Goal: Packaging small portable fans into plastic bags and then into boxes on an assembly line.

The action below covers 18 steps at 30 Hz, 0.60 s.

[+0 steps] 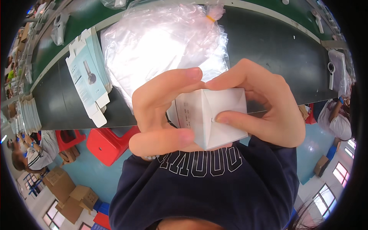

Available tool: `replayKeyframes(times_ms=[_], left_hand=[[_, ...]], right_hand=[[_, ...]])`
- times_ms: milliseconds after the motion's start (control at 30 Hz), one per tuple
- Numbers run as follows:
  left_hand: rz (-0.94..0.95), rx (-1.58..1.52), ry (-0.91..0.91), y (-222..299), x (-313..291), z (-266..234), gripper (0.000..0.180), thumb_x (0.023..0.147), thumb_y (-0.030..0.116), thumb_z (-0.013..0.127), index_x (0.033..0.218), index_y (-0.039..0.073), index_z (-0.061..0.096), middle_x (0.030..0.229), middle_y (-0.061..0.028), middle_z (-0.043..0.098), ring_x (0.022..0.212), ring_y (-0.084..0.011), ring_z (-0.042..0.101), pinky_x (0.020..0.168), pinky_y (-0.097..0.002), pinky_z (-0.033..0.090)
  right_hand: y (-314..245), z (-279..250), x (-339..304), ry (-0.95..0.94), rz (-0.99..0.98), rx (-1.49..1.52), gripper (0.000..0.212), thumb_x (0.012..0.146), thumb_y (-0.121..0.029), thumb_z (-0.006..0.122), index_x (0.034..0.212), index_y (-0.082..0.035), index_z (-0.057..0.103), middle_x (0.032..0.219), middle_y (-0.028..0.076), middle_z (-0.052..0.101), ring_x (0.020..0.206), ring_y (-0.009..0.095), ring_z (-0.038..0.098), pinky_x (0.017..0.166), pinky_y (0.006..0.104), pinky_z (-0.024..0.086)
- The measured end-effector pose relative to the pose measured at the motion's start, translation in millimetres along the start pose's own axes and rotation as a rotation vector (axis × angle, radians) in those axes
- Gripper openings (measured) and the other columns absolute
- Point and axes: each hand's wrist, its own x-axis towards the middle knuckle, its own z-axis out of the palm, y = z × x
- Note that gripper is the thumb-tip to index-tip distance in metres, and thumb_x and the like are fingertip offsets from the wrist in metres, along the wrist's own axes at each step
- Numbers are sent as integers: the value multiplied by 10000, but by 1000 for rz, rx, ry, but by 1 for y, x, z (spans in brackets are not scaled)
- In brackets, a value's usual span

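A small white paper carton (pixel 226 134) is held close in front of my chest, over the table's near edge. Its folded end faces up, with flap creases meeting near the middle. My left hand (pixel 151 105) curls round the printed side, thumb and fingers on the carton. On the other side, my right hand (pixel 281 103) wraps the carton and presses its thumb onto the folded end. The fingers under and behind the carton are partly hidden. Just beyond lies a big pile of clear plastic bags (pixel 142 53), tied with a yellow band at one corner.
Flattened light-blue and white cartons (pixel 86 74) are stacked to the left on the dark table (pixel 264 42). Another stack of cartons (pixel 28 115) is farther left. A white handheld device (pixel 331 74) sits at the far right. Red stools (pixel 107 143) and co-workers flank the table.
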Motion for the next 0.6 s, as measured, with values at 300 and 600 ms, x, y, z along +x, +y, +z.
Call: replayKeyframes(times_ms=[300,600], left_hand=[[-49,55,-83,1,-2,-12,642,607,60,862,1066,147,422,1223,-337,435,903,-362,645,691,-354,574],[-27,49,-161,8,-1,-22,558,648,26,818,1060,134,456,1215,-336,451,823,-332,657,695,-361,574]], right_hand=[[-9,7,-1,115,-39,-296,355,746,57,673,1096,26,623,1024,114,656,944,196,647,829,280,488],[-13,-2,3,-23,-71,-301,373,733,53,664,1103,26,628,1012,146,682,906,238,673,799,291,502]])
